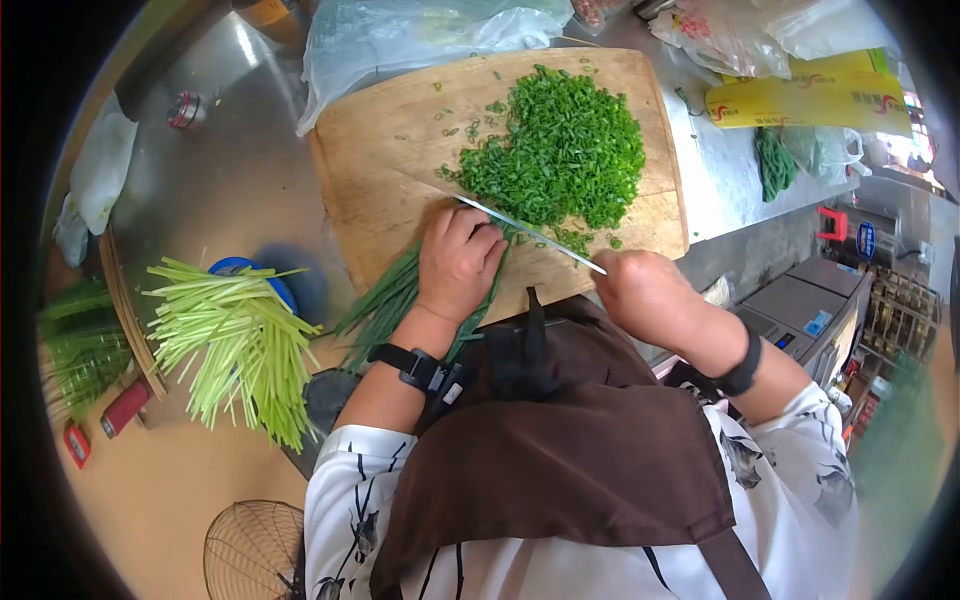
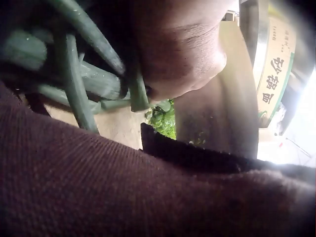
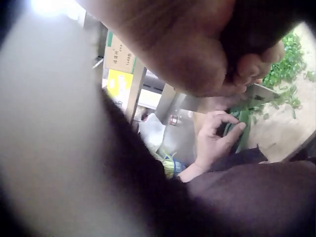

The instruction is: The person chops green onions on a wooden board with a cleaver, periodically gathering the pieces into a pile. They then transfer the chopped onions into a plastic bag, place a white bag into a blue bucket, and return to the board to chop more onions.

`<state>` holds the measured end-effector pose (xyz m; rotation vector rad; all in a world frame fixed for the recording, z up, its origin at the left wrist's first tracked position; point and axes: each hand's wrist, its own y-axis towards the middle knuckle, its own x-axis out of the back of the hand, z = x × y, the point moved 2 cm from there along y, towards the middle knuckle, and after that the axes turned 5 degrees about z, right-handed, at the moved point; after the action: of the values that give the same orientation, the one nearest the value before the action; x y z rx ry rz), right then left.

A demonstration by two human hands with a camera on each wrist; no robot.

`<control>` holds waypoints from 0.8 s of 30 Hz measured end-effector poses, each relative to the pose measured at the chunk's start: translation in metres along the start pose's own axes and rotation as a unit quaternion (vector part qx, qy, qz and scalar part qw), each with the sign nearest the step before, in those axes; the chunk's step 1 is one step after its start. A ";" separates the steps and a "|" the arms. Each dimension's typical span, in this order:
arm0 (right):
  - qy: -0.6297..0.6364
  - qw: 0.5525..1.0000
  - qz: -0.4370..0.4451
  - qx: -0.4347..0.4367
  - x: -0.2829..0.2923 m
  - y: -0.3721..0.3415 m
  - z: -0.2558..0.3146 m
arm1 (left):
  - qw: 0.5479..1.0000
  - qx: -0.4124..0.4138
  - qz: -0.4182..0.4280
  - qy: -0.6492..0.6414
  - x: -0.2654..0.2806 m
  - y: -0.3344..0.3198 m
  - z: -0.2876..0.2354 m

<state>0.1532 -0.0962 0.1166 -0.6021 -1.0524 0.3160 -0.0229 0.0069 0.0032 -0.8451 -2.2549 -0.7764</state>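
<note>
My right hand (image 1: 650, 290) grips the handle of a broad-bladed kitchen knife (image 1: 535, 234), its edge down toward the wooden chopping board (image 1: 365, 150). Just on the near side of the blade, my left hand (image 1: 455, 262) curls its fingers over a bunch of green onions (image 1: 385, 295), whose long stalks trail left off the board. Beyond the blade lies a large heap of chopped green onion (image 1: 570, 150). The left wrist view has the stalks (image 2: 74, 79) close up beside the flat blade (image 2: 217, 113). In the right wrist view, the curled left fingers (image 3: 219, 121) sit beside the blade (image 3: 261, 94).
Pale green stalks (image 1: 235, 340) are piled over a blue container (image 1: 285, 290) at the left. A plastic bag (image 1: 420, 40) overlaps the board's far edge. Yellow rolls (image 1: 810, 100) and more bags lie at the far right. A wire strainer (image 1: 255, 550) is low at the left.
</note>
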 end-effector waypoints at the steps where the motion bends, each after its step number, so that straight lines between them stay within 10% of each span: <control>1: 0.002 1.000 -0.018 0.008 -0.010 0.013 -0.001 | 1.000 0.002 -0.003 -0.004 0.000 -0.001 0.001; 24: 0.023 0.997 -0.060 0.035 -0.022 0.040 0.004 | 0.996 0.023 0.080 0.040 0.008 0.000 -0.013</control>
<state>0.1410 -0.0744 0.0779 -0.4789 -1.0239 0.2332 -0.0242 0.0008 0.0173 -0.9428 -2.0967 -0.6714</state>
